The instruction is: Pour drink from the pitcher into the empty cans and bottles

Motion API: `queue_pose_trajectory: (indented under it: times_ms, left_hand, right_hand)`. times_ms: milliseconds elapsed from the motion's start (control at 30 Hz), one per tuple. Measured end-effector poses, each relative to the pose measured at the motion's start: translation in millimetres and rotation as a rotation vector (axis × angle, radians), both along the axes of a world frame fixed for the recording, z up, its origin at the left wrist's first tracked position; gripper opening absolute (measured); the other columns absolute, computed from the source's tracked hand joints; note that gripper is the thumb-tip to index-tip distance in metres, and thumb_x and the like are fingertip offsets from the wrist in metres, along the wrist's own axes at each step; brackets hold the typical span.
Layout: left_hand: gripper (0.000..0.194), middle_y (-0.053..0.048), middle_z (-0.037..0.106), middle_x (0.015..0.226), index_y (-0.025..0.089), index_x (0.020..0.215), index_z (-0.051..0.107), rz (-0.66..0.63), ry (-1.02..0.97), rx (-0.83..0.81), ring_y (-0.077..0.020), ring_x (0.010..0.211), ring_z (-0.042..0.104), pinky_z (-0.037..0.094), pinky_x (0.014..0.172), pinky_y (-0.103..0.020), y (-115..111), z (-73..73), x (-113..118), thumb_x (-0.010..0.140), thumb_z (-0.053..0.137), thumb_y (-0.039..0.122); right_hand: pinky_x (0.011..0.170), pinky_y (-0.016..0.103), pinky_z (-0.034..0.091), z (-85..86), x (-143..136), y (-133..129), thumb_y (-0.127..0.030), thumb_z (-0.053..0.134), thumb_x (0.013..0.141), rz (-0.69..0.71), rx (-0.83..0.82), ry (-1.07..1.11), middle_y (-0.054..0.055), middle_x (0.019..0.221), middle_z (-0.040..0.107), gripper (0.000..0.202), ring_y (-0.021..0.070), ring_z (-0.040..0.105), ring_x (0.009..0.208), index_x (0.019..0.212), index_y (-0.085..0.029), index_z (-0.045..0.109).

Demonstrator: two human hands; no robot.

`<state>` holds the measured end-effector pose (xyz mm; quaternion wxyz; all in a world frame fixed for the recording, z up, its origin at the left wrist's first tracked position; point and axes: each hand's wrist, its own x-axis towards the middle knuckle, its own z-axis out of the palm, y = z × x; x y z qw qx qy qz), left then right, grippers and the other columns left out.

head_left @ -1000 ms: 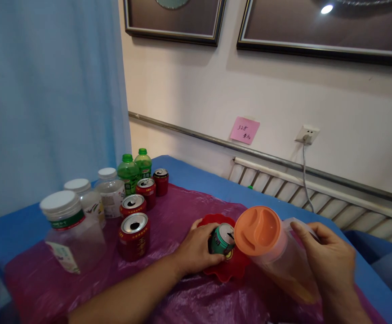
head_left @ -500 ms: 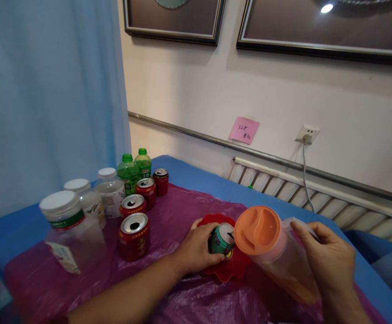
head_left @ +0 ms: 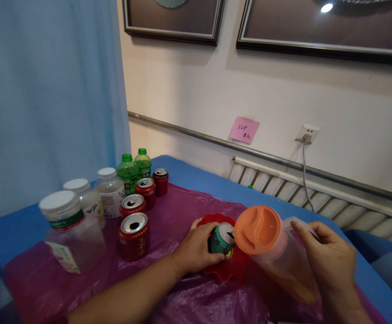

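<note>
Bench (head_left: 199, 180), blue-covered, its far corner near the wall; a purple plastic sheet (head_left: 182, 204) overlies much of it. Pitcher (head_left: 283, 270), toward the wall-side edge: leaning, with its orange lid (head_left: 258, 229) toward the green can; the fingers of the right hand (head_left: 331, 252) are closed on its handle. Three white-lidded jars (head_left: 90, 203), toward the left corner: upright, apart from the hands. Red scalloped dish (head_left: 226, 272), mid-sheet, beneath the green can. Two green bottles (head_left: 127, 174), near the far corner: capped. Four red cans (head_left: 133, 243), in a row before jars and bottles: upright, tops open. Green can (head_left: 220, 243), above the dish: tilted toward the pitcher, the fingers of the left hand (head_left: 198, 247) clamped round it.

Stage, as judged: midway. The green can is open and brought up to the lid; contact cannot be told. Amber liquid (head_left: 300, 291) remains in the pitcher; no stream shows, and the can's fill is hidden. Both vessels have yet to be set down.
</note>
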<state>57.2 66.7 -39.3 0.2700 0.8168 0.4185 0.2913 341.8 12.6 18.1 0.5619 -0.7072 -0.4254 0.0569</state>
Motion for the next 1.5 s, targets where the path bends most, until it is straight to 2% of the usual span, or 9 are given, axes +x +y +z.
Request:
queue_pose_trajectory:
  times_ms: [133,300,433,667,900,1033,1233,1500]
  left_hand:
    - [0.064,-0.003,0.073,0.124,0.026,0.124,0.063,0.001,-0.007,-0.001,-0.0318,0.118,0.063,0.022,0.121,-0.054,0,-0.2,0,0.065,0.088,0.032]
    - [0.064,-0.003,0.073,0.124,0.026,0.124,0.063,0.002,-0.002,0.002,-0.0325,0.119,0.063,0.022,0.122,-0.054,0,-1.0,0,0.065,0.088,0.034]
    - [0.066,-0.005,0.072,0.125,0.025,0.126,0.062,0.000,-0.006,0.008,-0.0315,0.119,0.063,0.020,0.123,-0.055,1,-1.6,1,0.065,0.087,0.033]
    - [0.067,-0.003,0.072,0.127,0.026,0.126,0.063,0.020,-0.016,0.034,-0.0319,0.123,0.063,0.021,0.123,-0.053,2,-2.8,-1,0.064,0.087,0.033]
    - [0.076,-0.007,0.069,0.134,0.025,0.132,0.060,0.070,-0.071,-0.002,-0.0351,0.130,0.058,0.021,0.124,-0.058,5,-5.0,-1,0.062,0.088,0.031]
    - [0.077,-0.012,0.067,0.138,0.021,0.131,0.062,0.150,-0.073,-0.027,-0.0404,0.136,0.051,0.029,0.121,-0.061,5,-3.1,0,0.060,0.088,0.032]
    - [0.069,-0.010,0.069,0.133,0.022,0.128,0.063,0.144,-0.170,-0.033,-0.0340,0.124,0.062,0.046,0.111,-0.050,7,2.6,-1,0.062,0.084,0.025]
    - [0.064,-0.009,0.073,0.128,0.019,0.128,0.062,0.132,-0.293,-0.078,-0.0317,0.119,0.067,0.051,0.107,-0.045,13,4.5,-4,0.067,0.079,0.030]
  right_hand:
    - [0.056,0.027,0.035,1.6,-1,-1,-0.068,0.072,0.066,-0.002,0.005,-0.021,-0.003,0.057,0.052,0.048,0.0163,0.050,0.062,0.060,-0.021,0.065]
    - [0.057,0.026,0.036,2.1,-1,-1,-0.067,0.072,0.067,0.015,0.018,-0.025,-0.003,0.060,0.055,0.048,0.0164,0.051,0.063,0.063,-0.020,0.066]
    - [0.056,0.026,0.035,1.2,-1,0,-0.068,0.072,0.066,-0.003,0.013,-0.030,-0.004,0.057,0.050,0.048,0.0156,0.048,0.061,0.061,-0.020,0.064]
    - [0.057,0.026,0.036,-2.4,3,4,-0.067,0.073,0.067,0.042,0.038,0.036,-0.003,0.059,0.055,0.048,0.0159,0.050,0.063,0.061,-0.019,0.066]
    - [0.055,0.026,0.032,-12.0,9,15,-0.066,0.073,0.071,0.052,0.148,0.149,-0.004,0.056,0.048,0.051,0.0133,0.042,0.059,0.059,-0.019,0.059]
    - [0.053,0.026,0.032,-27.1,23,26,-0.068,0.075,0.071,0.046,0.220,0.279,-0.005,0.057,0.047,0.054,0.0122,0.041,0.057,0.062,-0.018,0.059]
    - [0.048,0.024,0.031,-40.5,35,42,-0.066,0.080,0.069,0.072,0.396,0.539,-0.007,0.054,0.043,0.055,0.0096,0.037,0.050,0.063,-0.020,0.050]
    - [0.045,0.024,0.029,-52.4,50,55,-0.073,0.074,0.068,0.007,0.421,0.576,-0.007,0.053,0.043,0.058,0.0085,0.036,0.047,0.065,-0.020,0.050]
